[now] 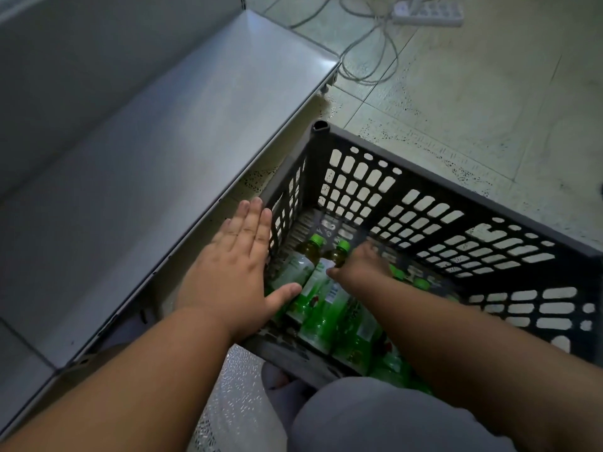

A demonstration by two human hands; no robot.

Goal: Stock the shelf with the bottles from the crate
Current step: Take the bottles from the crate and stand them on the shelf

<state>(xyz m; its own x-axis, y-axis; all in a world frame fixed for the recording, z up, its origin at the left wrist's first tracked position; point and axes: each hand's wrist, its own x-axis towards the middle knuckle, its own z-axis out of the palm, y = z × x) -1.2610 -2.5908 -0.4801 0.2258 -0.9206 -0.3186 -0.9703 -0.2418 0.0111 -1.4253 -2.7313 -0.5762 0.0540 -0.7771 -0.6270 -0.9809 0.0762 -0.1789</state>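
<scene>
A dark grey slotted crate point(456, 203) stands on the floor to the right of a low grey metal shelf point(156, 158). Several green-capped bottles point(319, 308) with green and white labels lie on their sides in the crate's bottom. My left hand point(241, 265) rests flat, fingers spread, on the crate's left rim, with the thumb hanging inside over a bottle. My right hand point(362, 262) reaches down into the crate and curls around the neck of a green-capped bottle point(339, 252). Its fingertips are hidden behind the hand.
The shelf board is bare, with a grey back panel point(81, 60) behind it. A white power strip point(427, 11) and looping cables point(368, 50) lie on the tiled floor beyond the shelf's far end. My grey-clothed knee point(375, 415) is at the crate's near corner.
</scene>
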